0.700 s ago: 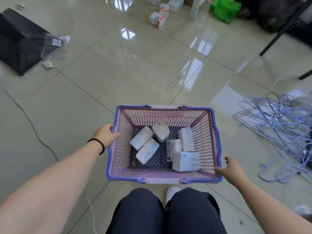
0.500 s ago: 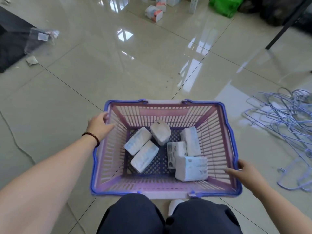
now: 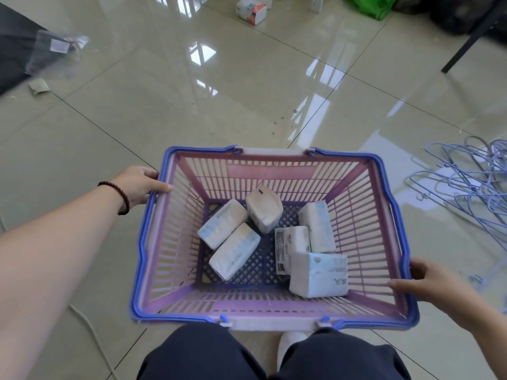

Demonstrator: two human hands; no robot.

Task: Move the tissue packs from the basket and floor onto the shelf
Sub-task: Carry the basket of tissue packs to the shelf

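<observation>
The left hand (image 3: 138, 185) grips the left rim of the basket (image 3: 142, 242), thumb laid over the blue edge and fingers curled under it. The right hand (image 3: 430, 281) grips the right rim nearer the person, thumb inside the wall and fingers wrapped round the outside. Both hands are thus clamped on the basket, which appears to be raised above the floor (image 3: 192, 111) in front of the person's knees. The basket is slatted plastic with a lattice bottom; it is judged stiff and light, and it should be held by the rim on opposite sides to stay level. Six tissue packs (image 3: 318, 274) lie loose on its bottom: two side by side at the left, one tilted at the far middle, and three touching at the right. The packs are judged soft, light and compressible, with a smooth film wrap that may slip. Each should be taken across its short sides with a moderate squeeze; a hard pinch is likely to dent it. Because they lie loose, they can slide if the basket tips. More tissue packs on the floor (image 3: 251, 9) stand well apart at the far edge, near a green bag (image 3: 370, 6). A heap of wire hangers (image 3: 472, 182) lies on the floor to the right. No shelf is in view.
</observation>
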